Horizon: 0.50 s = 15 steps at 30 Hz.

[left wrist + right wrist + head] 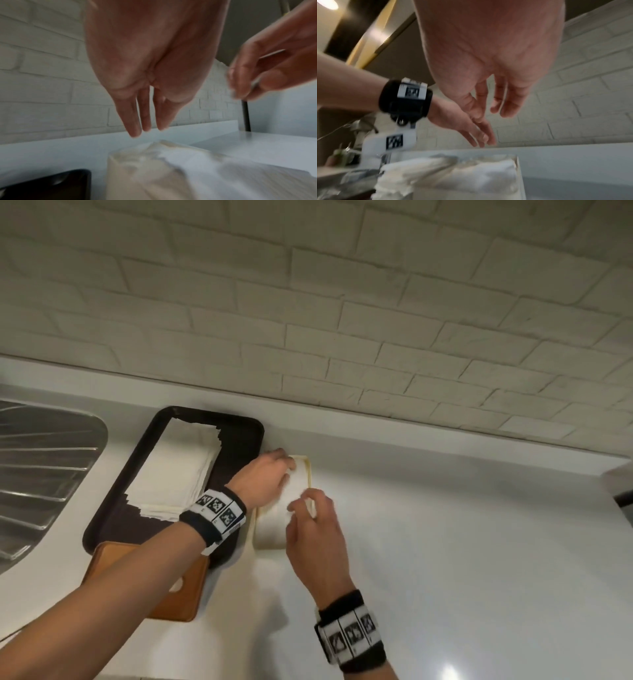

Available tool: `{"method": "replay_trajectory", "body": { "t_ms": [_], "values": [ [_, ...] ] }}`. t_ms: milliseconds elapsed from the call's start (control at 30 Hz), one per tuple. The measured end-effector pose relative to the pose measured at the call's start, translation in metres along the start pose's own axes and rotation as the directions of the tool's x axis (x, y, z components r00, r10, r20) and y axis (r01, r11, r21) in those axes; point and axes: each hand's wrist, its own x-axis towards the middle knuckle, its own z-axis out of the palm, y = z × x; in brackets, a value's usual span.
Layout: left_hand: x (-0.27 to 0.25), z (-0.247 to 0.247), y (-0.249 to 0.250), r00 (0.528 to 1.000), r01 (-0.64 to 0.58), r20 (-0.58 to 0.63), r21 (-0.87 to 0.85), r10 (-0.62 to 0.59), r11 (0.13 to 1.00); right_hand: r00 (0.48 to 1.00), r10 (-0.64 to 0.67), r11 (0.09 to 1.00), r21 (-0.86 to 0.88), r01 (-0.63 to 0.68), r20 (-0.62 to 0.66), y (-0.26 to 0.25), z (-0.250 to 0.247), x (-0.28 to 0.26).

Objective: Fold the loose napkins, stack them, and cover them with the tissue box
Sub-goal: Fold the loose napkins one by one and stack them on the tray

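Note:
A cream holder base [310, 470] sits on the white counter and carries folded white napkins [294, 491]. My left hand [270, 474] hovers over the far end of that pile, its fingers [145, 121] straight, just above the napkins [154, 169] and holding nothing. My right hand [311, 525] is over the pile's near right edge, its fingers [496, 105] loose and apart above the napkins [462, 175]. A stack of unfolded napkins [181, 470] lies on a black tray [239, 440] to the left. The brown tissue box cover [178, 601] lies at the tray's near end, under my left forearm.
A steel sink drainboard [41, 467] is at the far left. A white brick wall [342, 302] rises behind the counter. The white counter [462, 542] stretches to the right of the holder, with a dark object at its far right edge [623, 494].

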Motion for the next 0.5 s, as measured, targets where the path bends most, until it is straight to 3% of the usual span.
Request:
{"method": "replay_trajectory", "body": {
  "t_ms": [33, 100, 167, 267, 367, 500],
  "values": [
    [0.005, 0.002, 0.003, 0.991, -0.026, 0.133, 0.018, 0.023, 1.000, 0.990, -0.025, 1.000, -0.006, 0.026, 0.137, 0.001, 0.006, 0.003],
    [0.013, 0.013, 0.007, 0.899, -0.034, 0.438, 0.114, -0.020, 0.993, 0.911, -0.037, 0.998, -0.039, 0.058, 0.411, 0.002, 0.022, 0.001],
    [0.016, 0.029, 0.009, 0.808, -0.037, 0.579, 0.227, -0.104, 0.973, 0.849, -0.056, 0.994, -0.055, 0.099, 0.525, 0.000, 0.036, -0.007],
    [0.020, 0.041, 0.013, 0.781, -0.034, 0.602, 0.310, -0.169, 0.950, 0.782, -0.073, 0.988, -0.061, 0.140, 0.618, -0.002, 0.048, -0.011],
    [0.030, 0.040, 0.016, 0.754, -0.037, 0.629, 0.330, -0.191, 0.943, 0.783, -0.100, 0.970, -0.116, 0.215, 0.614, 0.003, 0.061, -0.002],
    [0.035, 0.043, 0.012, 0.730, -0.075, 0.655, 0.359, -0.194, 0.930, 0.823, -0.149, 0.931, -0.203, 0.304, 0.548, -0.001, 0.071, 0.013]
  ]
}}
